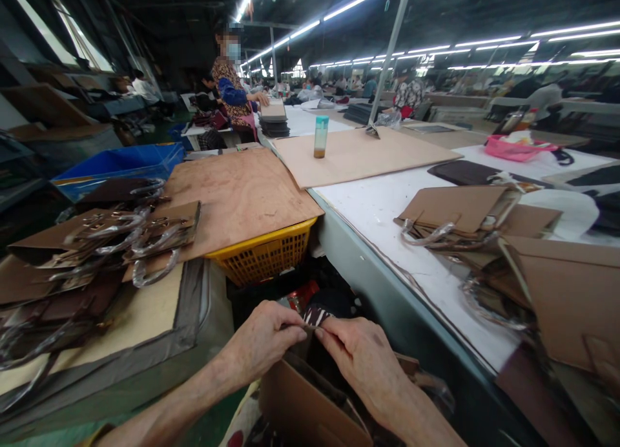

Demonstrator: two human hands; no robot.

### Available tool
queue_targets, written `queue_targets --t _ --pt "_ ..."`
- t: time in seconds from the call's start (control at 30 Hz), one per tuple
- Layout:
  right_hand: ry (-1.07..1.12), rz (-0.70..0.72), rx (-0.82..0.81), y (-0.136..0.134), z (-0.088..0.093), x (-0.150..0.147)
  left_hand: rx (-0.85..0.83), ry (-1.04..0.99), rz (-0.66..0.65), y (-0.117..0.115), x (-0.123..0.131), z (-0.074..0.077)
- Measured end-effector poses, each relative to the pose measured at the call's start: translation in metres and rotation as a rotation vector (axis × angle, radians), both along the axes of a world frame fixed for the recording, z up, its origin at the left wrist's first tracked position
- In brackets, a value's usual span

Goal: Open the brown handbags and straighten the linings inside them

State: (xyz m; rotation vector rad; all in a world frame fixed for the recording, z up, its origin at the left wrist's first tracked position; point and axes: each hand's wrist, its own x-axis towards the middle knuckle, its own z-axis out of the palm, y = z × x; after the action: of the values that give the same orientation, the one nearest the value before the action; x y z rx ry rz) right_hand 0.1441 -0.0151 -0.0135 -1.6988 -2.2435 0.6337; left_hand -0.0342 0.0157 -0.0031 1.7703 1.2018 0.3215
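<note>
A brown handbag (310,395) rests on my lap, its mouth facing up and its inside dark. My left hand (266,337) pinches the bag's far top edge between thumb and fingers. Close beside it, my right hand (358,350) grips the same edge, thumb toward the left thumb. A plastic-wrapped part of the bag (436,385) sticks out past my right wrist. The lower part of the bag lies outside the view, and my fingertips partly cover the pinched edge.
Brown bags with wrapped handles (97,240) are piled at left; more bags (455,211) lie on the right-hand white table (387,221). A wooden board (232,195) covers a yellow basket (266,256). A bottle (320,137) stands ahead. Behind, a masked person (235,92) touches a stack.
</note>
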Motion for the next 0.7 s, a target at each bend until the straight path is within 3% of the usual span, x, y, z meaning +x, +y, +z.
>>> queue_targets --t 0.23,0.43,0.7 --pt "0.077 0.094 -0.034 0.006 0.0 0.002 0.074 0.025 0.016 -0.002 0.006 -0.001" --pt "0.101 0.296 -0.148 0.012 0.014 -0.003 0.139 -0.005 0.156 -0.011 0.011 0.004" --pt "0.023 0.346 -0.113 0.012 0.021 -0.006 0.255 -0.317 0.259 -0.015 0.011 -0.011"
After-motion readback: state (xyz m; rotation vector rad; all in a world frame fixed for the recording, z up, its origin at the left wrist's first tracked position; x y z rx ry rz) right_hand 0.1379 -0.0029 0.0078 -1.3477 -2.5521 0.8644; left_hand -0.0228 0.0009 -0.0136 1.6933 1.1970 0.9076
